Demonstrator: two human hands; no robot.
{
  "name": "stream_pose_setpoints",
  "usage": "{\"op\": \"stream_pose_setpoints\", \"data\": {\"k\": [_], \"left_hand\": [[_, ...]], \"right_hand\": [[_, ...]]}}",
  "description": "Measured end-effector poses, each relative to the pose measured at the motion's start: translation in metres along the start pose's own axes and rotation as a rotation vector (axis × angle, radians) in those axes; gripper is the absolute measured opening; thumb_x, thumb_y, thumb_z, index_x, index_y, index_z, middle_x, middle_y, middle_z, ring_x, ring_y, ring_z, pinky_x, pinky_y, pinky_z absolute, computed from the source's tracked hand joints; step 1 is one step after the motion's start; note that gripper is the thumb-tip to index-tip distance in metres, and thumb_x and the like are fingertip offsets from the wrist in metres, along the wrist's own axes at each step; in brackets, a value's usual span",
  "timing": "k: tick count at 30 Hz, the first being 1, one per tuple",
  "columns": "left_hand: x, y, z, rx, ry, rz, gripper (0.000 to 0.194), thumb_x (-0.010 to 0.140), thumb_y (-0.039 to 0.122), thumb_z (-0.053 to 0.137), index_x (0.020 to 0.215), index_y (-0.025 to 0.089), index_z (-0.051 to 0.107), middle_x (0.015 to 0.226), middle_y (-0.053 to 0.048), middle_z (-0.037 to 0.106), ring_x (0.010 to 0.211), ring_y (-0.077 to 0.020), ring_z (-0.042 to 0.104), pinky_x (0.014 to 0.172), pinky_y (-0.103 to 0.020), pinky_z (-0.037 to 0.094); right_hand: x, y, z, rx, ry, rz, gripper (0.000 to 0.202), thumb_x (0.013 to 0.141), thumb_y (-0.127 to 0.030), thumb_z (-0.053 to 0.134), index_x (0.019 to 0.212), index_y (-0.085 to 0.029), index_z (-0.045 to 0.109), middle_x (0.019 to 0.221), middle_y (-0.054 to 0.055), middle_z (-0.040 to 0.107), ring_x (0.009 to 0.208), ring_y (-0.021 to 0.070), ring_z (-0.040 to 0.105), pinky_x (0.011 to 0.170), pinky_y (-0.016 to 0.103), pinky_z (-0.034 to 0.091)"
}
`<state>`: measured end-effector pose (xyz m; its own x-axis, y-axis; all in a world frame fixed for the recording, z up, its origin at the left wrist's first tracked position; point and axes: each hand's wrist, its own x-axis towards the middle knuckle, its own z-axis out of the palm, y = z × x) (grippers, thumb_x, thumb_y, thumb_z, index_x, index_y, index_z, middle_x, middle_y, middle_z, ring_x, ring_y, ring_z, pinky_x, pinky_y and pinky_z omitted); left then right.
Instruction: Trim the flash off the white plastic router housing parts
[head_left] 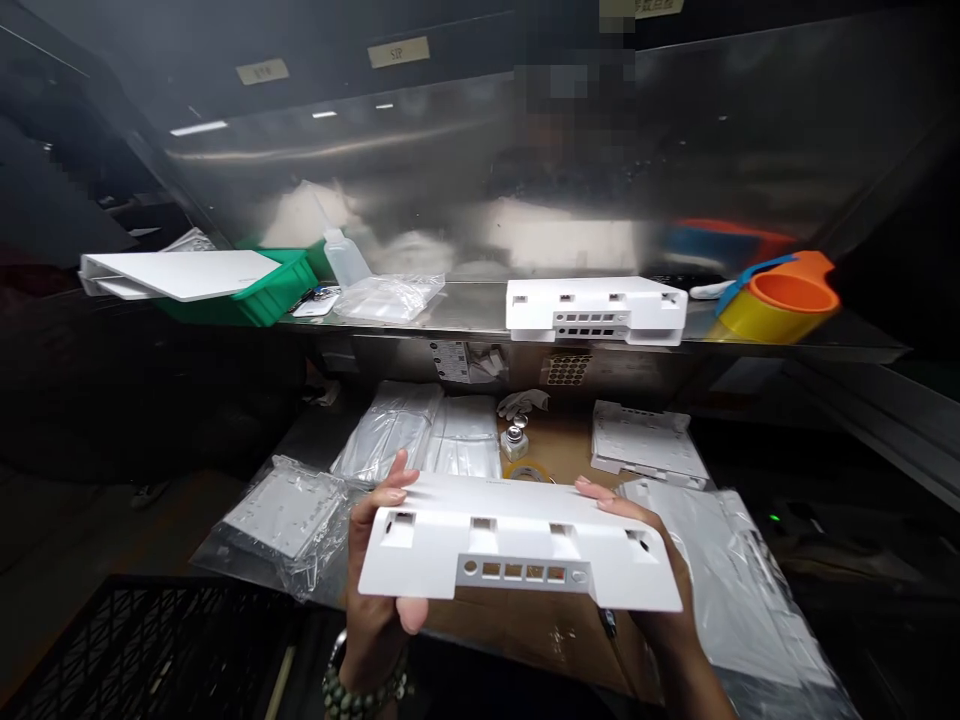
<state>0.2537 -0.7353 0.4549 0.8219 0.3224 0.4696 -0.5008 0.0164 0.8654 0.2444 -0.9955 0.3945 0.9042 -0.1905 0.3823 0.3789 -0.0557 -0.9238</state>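
Note:
A white plastic router housing (517, 510) is held up in front of me, its edge with a grey port strip (523, 574) facing the camera. My left hand (379, 560) grips its left end, thumb below and fingers over the top. At the right end, my right hand (664, 560) is wrapped round the side with fingertips on the top face. Beneath the housing lies brown cardboard (517, 635), and a dark cable with a metal tip (609, 625) shows under its right half. Part of each palm is hidden by the housing.
Flat clear plastic bags (397, 425) lie behind, beside a small pump bottle (514, 440). Bagged white panels (281, 510) sit left, more wrapped panels (720, 580) right. On the shelf are another housing (596, 308), a green bin (277, 290) and an orange-and-yellow tape dispenser-like holder (780, 300).

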Motion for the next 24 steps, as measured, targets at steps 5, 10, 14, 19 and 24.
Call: {"op": "stream_pose_setpoints", "data": {"k": [5,10,14,19,24], "left_hand": [[-0.005,-0.007,-0.004,-0.050,-0.059,0.016,0.079,0.054,0.082,0.077,0.115,0.032,0.068,0.137,-0.006,0.065,0.150,-0.0386,0.033,0.123,-0.054,0.030],[0.005,-0.002,-0.012,-0.616,-0.071,-0.718,0.090,0.083,0.088,0.032,0.140,0.024,0.058,0.155,-0.012,0.052,0.146,-0.0394,0.041,0.115,-0.056,0.040],[0.021,0.005,-0.016,-0.832,-0.331,-1.111,0.070,0.088,0.052,0.062,0.145,0.012,0.052,0.137,-0.020,0.066,0.134,-0.0437,0.054,0.111,-0.060,0.043],[0.025,0.011,-0.014,-0.773,-0.056,-1.097,0.075,0.066,0.017,0.059,0.141,0.008,0.056,0.116,-0.016,0.077,0.120,-0.0430,0.065,0.107,-0.061,0.048],[0.021,0.022,-0.007,-0.641,0.241,-0.927,0.075,0.059,0.013,0.058,0.133,0.012,0.063,0.102,-0.010,0.081,0.110,-0.0404,0.071,0.103,-0.058,0.054]], "right_hand": [[-0.001,0.000,-0.003,-0.021,-0.030,-0.128,0.027,0.097,-0.032,0.059,0.122,-0.030,0.069,0.136,0.007,0.069,0.128,0.0330,0.063,0.109,0.053,0.050],[-0.002,-0.001,-0.011,-0.101,-0.055,-0.403,0.033,0.099,-0.028,0.056,0.131,-0.031,0.063,0.144,0.005,0.062,0.138,0.0374,0.053,0.112,0.068,0.042],[0.004,0.001,-0.018,-0.238,-0.183,-0.511,0.035,0.100,-0.024,0.055,0.134,-0.031,0.061,0.149,0.006,0.058,0.142,0.0376,0.048,0.109,0.068,0.045],[0.004,-0.011,-0.009,-0.320,-0.013,-0.157,0.047,0.093,-0.019,0.065,0.139,-0.026,0.054,0.147,0.011,0.058,0.151,0.0332,0.036,0.118,0.064,0.038],[-0.018,-0.044,0.022,-0.115,0.115,-0.177,0.026,0.093,-0.016,0.062,0.114,-0.027,0.052,0.150,0.011,0.053,0.134,0.0313,0.058,0.112,0.059,0.046]]}}
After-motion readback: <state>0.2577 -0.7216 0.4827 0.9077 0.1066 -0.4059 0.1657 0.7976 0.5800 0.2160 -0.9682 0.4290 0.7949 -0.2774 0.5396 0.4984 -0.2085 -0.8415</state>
